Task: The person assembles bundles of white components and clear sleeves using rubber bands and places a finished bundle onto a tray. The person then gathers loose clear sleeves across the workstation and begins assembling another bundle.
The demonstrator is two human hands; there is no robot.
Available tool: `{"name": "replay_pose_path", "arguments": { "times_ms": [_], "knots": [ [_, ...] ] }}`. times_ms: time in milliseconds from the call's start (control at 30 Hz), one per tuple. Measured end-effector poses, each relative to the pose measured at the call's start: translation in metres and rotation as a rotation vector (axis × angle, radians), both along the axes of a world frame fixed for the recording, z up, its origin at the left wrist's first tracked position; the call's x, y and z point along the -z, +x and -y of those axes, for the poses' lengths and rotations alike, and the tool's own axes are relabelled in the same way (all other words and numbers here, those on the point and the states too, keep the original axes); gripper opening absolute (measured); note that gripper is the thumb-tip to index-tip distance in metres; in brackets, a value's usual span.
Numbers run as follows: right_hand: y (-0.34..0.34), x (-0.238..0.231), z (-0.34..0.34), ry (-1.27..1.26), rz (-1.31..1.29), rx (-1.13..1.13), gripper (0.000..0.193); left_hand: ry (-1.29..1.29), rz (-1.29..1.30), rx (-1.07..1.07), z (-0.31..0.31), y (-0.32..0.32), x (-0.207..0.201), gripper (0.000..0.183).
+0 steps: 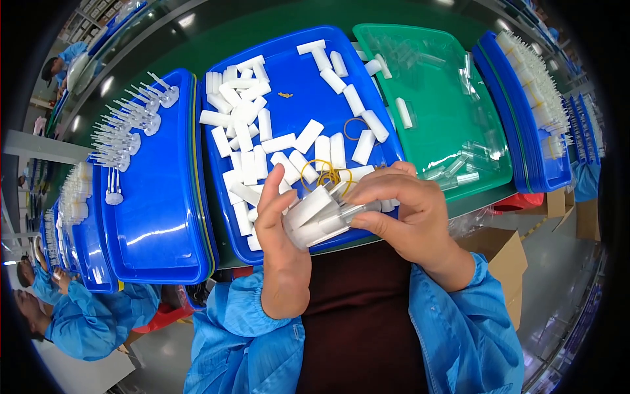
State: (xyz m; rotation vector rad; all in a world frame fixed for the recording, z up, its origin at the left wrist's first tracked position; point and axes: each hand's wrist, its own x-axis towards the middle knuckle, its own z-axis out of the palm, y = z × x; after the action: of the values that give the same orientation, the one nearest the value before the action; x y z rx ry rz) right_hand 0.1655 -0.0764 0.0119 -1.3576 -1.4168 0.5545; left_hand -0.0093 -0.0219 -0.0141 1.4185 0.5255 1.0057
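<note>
My left hand is closed around a bundle of white blocks, with clear plastic pieces among them. The thumb and fingers of my right hand pinch the right end of the same bundle, at a clear plastic piece. How many pieces the bundle holds cannot be made out. Beneath and beyond my hands lies a blue tray with many loose white blocks. Yellow rubber bands rest in the tray just past the bundle.
To the right, a green tray holds clear plastic pieces and a few white ones. Stacked blue trays on the left carry white stemmed parts. More trays stand far right. Co-workers in blue sit at left.
</note>
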Motion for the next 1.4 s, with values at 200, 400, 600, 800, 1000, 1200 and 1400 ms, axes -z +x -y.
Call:
{"name": "replay_pose_path", "arguments": {
  "times_ms": [200,400,600,800,1000,1200,1400],
  "knots": [
    [-0.015,0.000,0.001,0.002,0.081,-0.009,0.019,0.329,-0.090,-0.059,0.007,0.013,-0.006,0.116],
    [-0.011,0.000,0.003,0.031,0.082,-0.006,0.019,0.130,0.004,0.018,0.009,0.010,-0.020,0.121],
    [-0.008,-0.004,0.013,0.220,0.355,-0.020,0.018,0.031,-0.046,0.307,-0.015,-0.009,-0.013,0.037],
    [0.001,0.008,0.020,0.426,0.361,-0.089,0.021,-0.076,-0.102,0.384,-0.018,-0.002,-0.019,0.027],
    [0.035,0.004,0.031,0.328,0.471,0.074,0.025,0.160,-0.216,0.177,-0.025,-0.014,-0.023,0.024],
    [0.071,0.051,0.080,0.169,0.796,0.618,0.022,0.425,-0.406,0.039,-0.034,-0.036,-0.025,0.027],
    [0.057,0.061,0.079,0.011,0.885,0.699,0.025,0.602,-0.438,-0.138,-0.035,-0.059,-0.019,0.030]
  ]
}}
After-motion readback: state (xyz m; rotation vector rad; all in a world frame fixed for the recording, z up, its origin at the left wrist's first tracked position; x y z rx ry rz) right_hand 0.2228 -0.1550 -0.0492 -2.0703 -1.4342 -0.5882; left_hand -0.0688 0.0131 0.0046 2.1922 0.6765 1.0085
